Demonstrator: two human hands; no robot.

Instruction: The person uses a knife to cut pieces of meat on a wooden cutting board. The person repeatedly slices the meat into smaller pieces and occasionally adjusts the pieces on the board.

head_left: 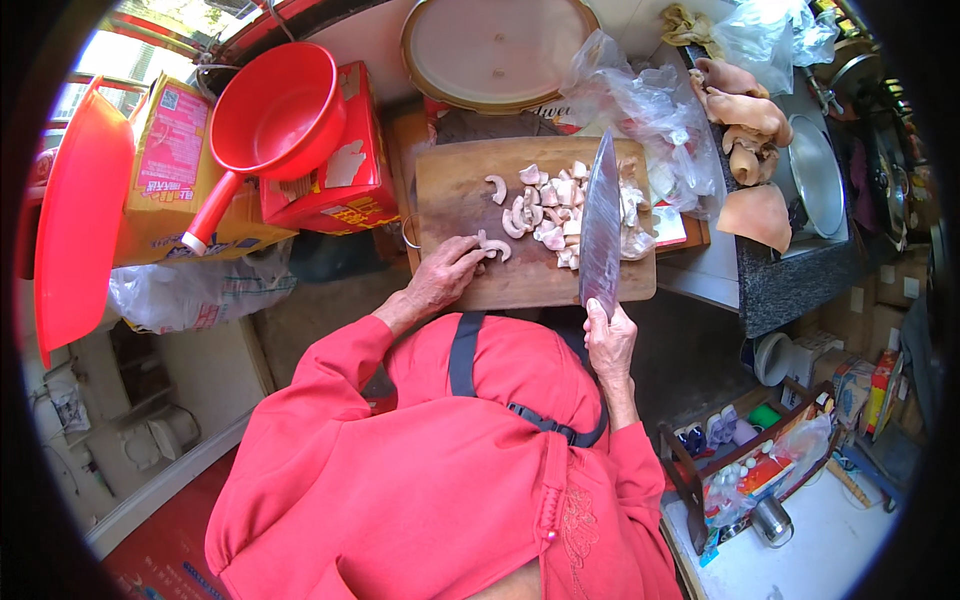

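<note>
My right hand (611, 348) is closed around the handle of a large knife (601, 225). Its broad, dark grey blade points away from me over the right part of a wooden cutting board (450, 185). Beside the blade lies a heap of chopped, pale pink meat chunks (556, 205), some hidden behind the knife. At the board's left near edge, my left hand (445, 272) has its fingers pressed together on a curved piece of meat (494, 247). The fingertips partly cover that piece. A loose curved slice (496, 188) lies farther up the board.
Larger skin-on meat pieces (745, 115) lie at the right beside a metal basin (817, 175). Crumpled clear plastic bags (650, 120) border the board. A round tray (500, 50) stands behind it. A red dipper (275, 110) rests on boxes at the left, near a red basin (85, 215).
</note>
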